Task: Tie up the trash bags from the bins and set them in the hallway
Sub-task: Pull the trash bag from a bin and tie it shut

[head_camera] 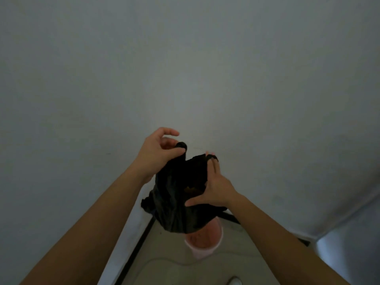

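A black trash bag (pixel 176 200) hangs in the air in front of me, above a pink bin (pixel 207 241) on the floor. My left hand (pixel 158 153) pinches one top corner of the bag, which sticks up as a small black loop. My right hand (pixel 213 186) holds the other top corner, with the plastic wrapped over a fingertip and the thumb spread along the bag's side. The bag's mouth gapes a little between the two hands, and something brownish shows inside.
A plain pale wall (pixel 185 68) fills most of the view. A dark baseboard strip (pixel 135 249) runs along the floor at the wall's foot. A door or panel edge (pixel 349 243) stands at the lower right. A shoe tip (pixel 234 281) shows at the bottom.
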`<state>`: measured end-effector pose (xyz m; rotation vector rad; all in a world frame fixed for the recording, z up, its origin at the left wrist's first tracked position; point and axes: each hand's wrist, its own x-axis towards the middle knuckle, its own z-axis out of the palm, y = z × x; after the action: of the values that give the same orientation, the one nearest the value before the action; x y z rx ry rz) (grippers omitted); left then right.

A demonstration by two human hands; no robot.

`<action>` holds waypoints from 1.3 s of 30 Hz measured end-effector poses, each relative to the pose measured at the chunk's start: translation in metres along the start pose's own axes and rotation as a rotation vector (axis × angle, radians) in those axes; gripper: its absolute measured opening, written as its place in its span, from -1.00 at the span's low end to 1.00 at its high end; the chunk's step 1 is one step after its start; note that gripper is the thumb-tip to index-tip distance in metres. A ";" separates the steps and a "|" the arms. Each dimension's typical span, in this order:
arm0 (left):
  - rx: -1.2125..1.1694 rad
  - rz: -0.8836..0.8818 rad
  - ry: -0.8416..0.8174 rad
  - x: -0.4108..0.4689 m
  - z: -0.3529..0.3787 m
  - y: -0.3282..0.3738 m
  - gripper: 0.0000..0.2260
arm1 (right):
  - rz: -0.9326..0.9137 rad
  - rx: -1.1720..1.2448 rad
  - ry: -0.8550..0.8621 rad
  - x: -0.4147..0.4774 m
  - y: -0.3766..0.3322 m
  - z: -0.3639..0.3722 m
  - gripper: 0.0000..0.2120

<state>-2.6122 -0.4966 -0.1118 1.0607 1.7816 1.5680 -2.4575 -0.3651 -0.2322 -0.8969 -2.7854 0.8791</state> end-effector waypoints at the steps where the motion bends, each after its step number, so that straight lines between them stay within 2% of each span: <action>1: -0.011 0.029 -0.024 -0.009 0.001 0.009 -0.68 | -0.027 0.003 0.018 -0.007 -0.010 0.006 0.54; 4: 0.030 0.128 -0.066 -0.031 0.003 0.025 -0.70 | -0.106 0.078 0.020 -0.024 -0.032 0.022 0.49; 6: 0.083 0.176 -0.022 -0.042 0.002 0.027 -0.71 | -0.108 0.209 -0.073 -0.029 -0.050 0.032 0.36; 7: 0.099 0.186 0.011 -0.047 0.001 0.028 -0.71 | -0.114 0.273 -0.148 -0.032 -0.057 0.037 0.20; 10: 0.126 0.185 0.144 -0.052 -0.012 0.018 -0.70 | -0.169 0.251 -0.242 -0.039 -0.069 0.049 -0.56; 11: 0.111 0.158 0.208 -0.054 -0.016 0.013 -0.69 | -0.185 0.239 -0.221 -0.043 -0.069 0.049 -0.65; 13: 0.066 0.075 0.367 -0.059 -0.022 -0.001 -0.64 | -0.216 0.253 -0.194 -0.050 -0.065 0.044 -0.70; 15: 0.110 -0.062 0.446 -0.069 -0.025 -0.016 -0.35 | -0.244 0.234 -0.183 -0.057 -0.057 0.038 -0.71; 16: 0.161 -0.154 0.399 -0.074 -0.026 -0.027 -0.12 | -0.252 0.227 -0.184 -0.059 -0.052 0.036 -0.71; 18: 0.258 -0.279 0.154 -0.084 -0.021 -0.052 0.20 | -0.259 0.208 -0.195 -0.062 -0.042 0.032 -0.71; 19: 0.304 -0.287 0.017 -0.089 -0.016 -0.063 0.23 | -0.255 0.199 -0.209 -0.065 -0.040 0.030 -0.71; 21: 0.346 -0.230 -0.106 -0.092 0.001 -0.079 0.09 | -0.274 0.182 -0.226 -0.069 -0.035 0.026 -0.69; 25: 0.336 -0.153 -0.069 -0.093 0.039 -0.072 -0.43 | -0.306 0.166 -0.244 -0.081 -0.024 0.023 -0.68; 26: 0.251 -0.168 -0.039 -0.093 0.046 -0.066 -0.51 | -0.286 0.199 -0.232 -0.084 -0.018 0.023 -0.68; 28: -0.084 -0.202 0.113 -0.094 0.061 -0.059 -0.68 | -0.221 0.280 -0.193 -0.089 -0.007 0.018 -0.66; 30: -0.361 -0.253 0.311 -0.097 0.070 -0.052 -0.73 | -0.186 0.311 -0.137 -0.092 0.000 0.008 -0.61; 33: -0.472 -0.300 0.464 -0.094 0.069 -0.054 -0.76 | -0.148 0.481 -0.032 -0.094 0.008 -0.011 -0.64; 35: -0.558 -0.321 0.437 -0.091 0.067 -0.057 -0.81 | -0.128 0.502 0.047 -0.093 0.011 -0.026 -0.74; 39: -0.493 -0.361 0.267 -0.095 0.059 -0.058 -0.65 | -0.258 0.190 0.312 -0.079 0.017 -0.067 -0.73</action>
<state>-2.5247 -0.5432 -0.1890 0.2916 1.5126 1.8344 -2.3671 -0.3642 -0.1788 -0.5720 -2.4320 0.8597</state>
